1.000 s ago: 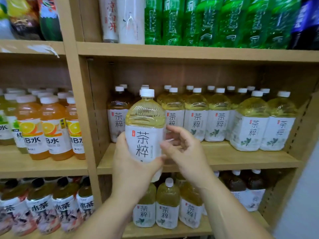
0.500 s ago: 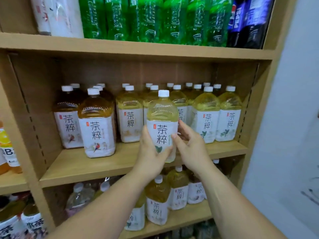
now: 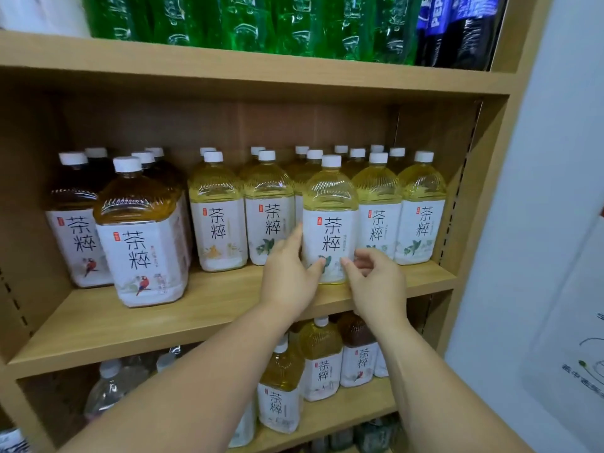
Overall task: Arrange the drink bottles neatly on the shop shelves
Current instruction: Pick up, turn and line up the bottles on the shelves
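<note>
A pale yellow tea bottle [image 3: 330, 220] with a white cap and white label stands on the middle shelf [image 3: 202, 308], just in front of the row of like bottles [image 3: 379, 210]. My left hand [image 3: 287, 276] holds its lower left side, thumb on the label and index finger up along the edge. At the lower right corner, my right hand [image 3: 376, 279] grips it with the thumb on the label and the fingers curled beside it.
Darker amber tea bottles [image 3: 140, 230] stand at the shelf's left, one pulled forward. Green soda bottles [image 3: 248, 21] and dark cola bottles [image 3: 457, 27] fill the shelf above. More tea bottles [image 3: 320, 361] sit on the shelf below. A white wall [image 3: 555, 191] borders the right.
Both hands carried the pale tea bottle rightward and forward, and it now stands on the middle shelf in front of the row. The view shifted right and closer.
</note>
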A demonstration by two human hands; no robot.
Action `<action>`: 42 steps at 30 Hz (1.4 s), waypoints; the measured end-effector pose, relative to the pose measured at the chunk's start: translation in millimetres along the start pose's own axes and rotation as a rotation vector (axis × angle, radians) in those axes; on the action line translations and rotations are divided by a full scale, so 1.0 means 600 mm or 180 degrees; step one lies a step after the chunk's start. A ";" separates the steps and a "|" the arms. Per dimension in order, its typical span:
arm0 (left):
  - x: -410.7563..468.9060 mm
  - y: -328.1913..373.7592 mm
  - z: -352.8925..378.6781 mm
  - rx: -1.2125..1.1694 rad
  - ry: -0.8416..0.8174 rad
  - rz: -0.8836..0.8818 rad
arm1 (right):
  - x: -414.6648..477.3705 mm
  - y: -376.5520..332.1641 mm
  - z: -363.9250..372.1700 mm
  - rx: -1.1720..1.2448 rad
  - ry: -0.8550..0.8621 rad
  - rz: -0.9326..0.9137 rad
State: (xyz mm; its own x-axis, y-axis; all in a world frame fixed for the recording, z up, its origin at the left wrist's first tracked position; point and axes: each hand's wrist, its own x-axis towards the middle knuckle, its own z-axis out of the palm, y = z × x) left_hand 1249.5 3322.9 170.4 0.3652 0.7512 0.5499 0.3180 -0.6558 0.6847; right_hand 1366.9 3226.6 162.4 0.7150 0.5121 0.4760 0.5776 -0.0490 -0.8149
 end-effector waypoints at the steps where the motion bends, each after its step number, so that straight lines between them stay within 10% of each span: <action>1: 0.004 -0.001 0.006 -0.0037 0.0002 0.0018 | 0.003 0.003 0.000 -0.0028 0.0080 0.0030; 16: 0.006 0.008 -0.002 -0.0289 0.0080 -0.0087 | -0.005 0.001 0.010 -0.0181 0.0096 0.0033; 24: -0.232 -0.109 -0.161 -0.0263 0.1122 0.0328 | -0.185 0.051 0.017 0.0564 0.0023 -0.0025; 32: -0.357 -0.304 -0.223 0.0807 0.0503 -0.1357 | -0.287 0.096 0.154 0.0072 -0.1184 0.0485; 35: -0.365 -0.309 -0.217 0.0699 0.0201 -0.1475 | -0.271 0.110 0.168 -0.0069 -0.0614 0.0610; 42: -0.351 -0.299 -0.185 0.0636 -0.0244 -0.1383 | -0.227 0.148 0.187 -0.0701 -0.1398 0.0471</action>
State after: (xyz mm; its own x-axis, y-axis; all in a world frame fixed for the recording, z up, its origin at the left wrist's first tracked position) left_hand 1018.7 3290.9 -15.1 0.2225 0.9560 0.1914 0.6145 -0.2899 0.7337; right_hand 1277.0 3248.7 -12.0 0.5897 0.7957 0.1384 0.5858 -0.3035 -0.7515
